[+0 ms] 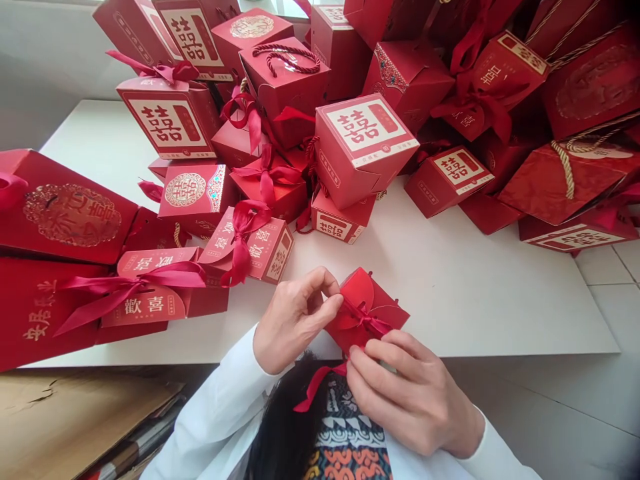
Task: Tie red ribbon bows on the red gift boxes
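A small red gift box (365,313) with curved flaps is held over the front of the white table, with a thin red satin ribbon (363,321) crossing its top. One ribbon end (320,387) hangs down to the lower left. My left hand (295,320) pinches the box's left edge and the ribbon between thumb and fingers. My right hand (405,393) grips the box from below and in front, its fingers covering the lower part. The box's underside is hidden.
The white table (450,300) holds heaps of red gift boxes (365,147) and red bags (65,213) at the back and left. White sleeves, dark hair (285,427) and patterned cloth (345,433) fill the bottom. Cardboard (75,420) lies lower left; floor tiles (600,280) show right.
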`<state>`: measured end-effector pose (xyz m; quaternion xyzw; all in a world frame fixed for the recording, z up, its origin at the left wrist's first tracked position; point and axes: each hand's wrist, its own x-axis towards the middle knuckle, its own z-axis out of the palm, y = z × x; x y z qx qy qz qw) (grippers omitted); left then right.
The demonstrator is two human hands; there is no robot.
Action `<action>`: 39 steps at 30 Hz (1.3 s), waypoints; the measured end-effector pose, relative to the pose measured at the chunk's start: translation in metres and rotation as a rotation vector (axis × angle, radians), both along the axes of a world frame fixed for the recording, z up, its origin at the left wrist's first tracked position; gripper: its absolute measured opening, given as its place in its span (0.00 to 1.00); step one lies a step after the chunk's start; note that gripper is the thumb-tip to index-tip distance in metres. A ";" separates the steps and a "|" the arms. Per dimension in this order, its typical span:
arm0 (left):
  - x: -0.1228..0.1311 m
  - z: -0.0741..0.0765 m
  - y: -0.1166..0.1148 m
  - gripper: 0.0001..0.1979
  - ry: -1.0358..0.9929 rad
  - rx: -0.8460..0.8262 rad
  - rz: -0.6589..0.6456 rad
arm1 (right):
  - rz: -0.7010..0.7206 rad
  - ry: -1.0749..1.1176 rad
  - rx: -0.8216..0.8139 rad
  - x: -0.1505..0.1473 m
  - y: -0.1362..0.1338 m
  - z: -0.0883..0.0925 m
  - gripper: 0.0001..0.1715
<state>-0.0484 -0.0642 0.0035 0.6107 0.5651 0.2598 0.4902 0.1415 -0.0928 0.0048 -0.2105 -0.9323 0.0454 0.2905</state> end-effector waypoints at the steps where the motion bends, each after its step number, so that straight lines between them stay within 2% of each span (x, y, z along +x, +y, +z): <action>1: 0.000 -0.001 0.000 0.09 -0.001 0.000 -0.002 | 0.000 0.001 0.007 0.001 0.000 -0.001 0.15; 5: -0.001 0.003 0.000 0.10 0.009 0.001 -0.034 | -0.043 0.093 -0.054 0.007 -0.003 -0.001 0.14; 9: -0.002 0.012 0.004 0.10 0.032 0.008 -0.095 | -0.380 0.274 -0.255 0.019 -0.005 -0.005 0.15; 12: -0.002 0.016 0.008 0.09 0.088 0.044 -0.151 | -0.563 0.248 -0.430 0.026 -0.003 -0.011 0.17; 14: -0.001 0.018 0.011 0.07 0.121 0.066 -0.184 | -0.608 0.223 -0.498 0.027 0.001 -0.015 0.12; 16: 0.000 0.018 0.014 0.05 0.145 0.081 -0.207 | -0.627 0.238 -0.534 0.026 0.005 -0.016 0.03; 17: 0.001 0.018 0.015 0.05 0.155 0.090 -0.218 | -0.628 0.253 -0.556 0.025 0.006 -0.016 0.02; 24: 0.002 0.014 0.016 0.04 0.134 0.086 -0.242 | -0.633 0.371 -0.807 0.020 0.017 -0.011 0.10; 31: -0.001 0.012 0.015 0.06 0.074 0.094 -0.295 | -0.538 0.321 -0.756 0.024 0.025 -0.009 0.11; 34: -0.001 0.011 0.016 0.07 0.104 0.117 -0.287 | -0.385 0.351 -0.806 0.029 0.030 -0.009 0.11; 39: -0.002 0.009 0.020 0.07 0.097 0.119 -0.311 | -0.067 0.553 -1.008 0.032 0.039 -0.022 0.11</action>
